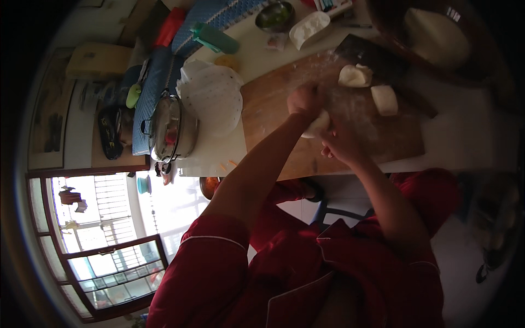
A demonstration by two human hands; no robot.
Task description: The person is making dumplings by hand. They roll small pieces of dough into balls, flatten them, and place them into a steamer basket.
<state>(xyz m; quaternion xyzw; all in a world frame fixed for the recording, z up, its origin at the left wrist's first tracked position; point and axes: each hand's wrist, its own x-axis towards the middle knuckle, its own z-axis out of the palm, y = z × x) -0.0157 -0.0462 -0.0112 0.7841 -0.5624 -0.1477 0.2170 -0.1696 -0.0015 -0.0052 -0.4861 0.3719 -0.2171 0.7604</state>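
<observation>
A piece of white dough [318, 125] lies between my hands on a floured wooden board [279, 151]. My left hand [305, 99], blurred and with its fingers curled, is at the dough's far side, and its wrist covers part of the dough. From the near right, my right hand [341, 141] has its curled fingers against the dough's edge. Two other dough pieces rest to the right on the board: a folded lump [355, 76] and a smoother block [384, 100]. Beyond them lies the dark blade of a cleaver [369, 53], its handle pointing right.
A big brown basin [385, 24] at the far right holds a large dough mass [437, 37]. Left of the board are a perforated white liner sheet [213, 96] and a glass-lidded steel pot [186, 131]. A white dish of flour [309, 29], metal bowl [275, 16] and green bottle [215, 37] stand behind.
</observation>
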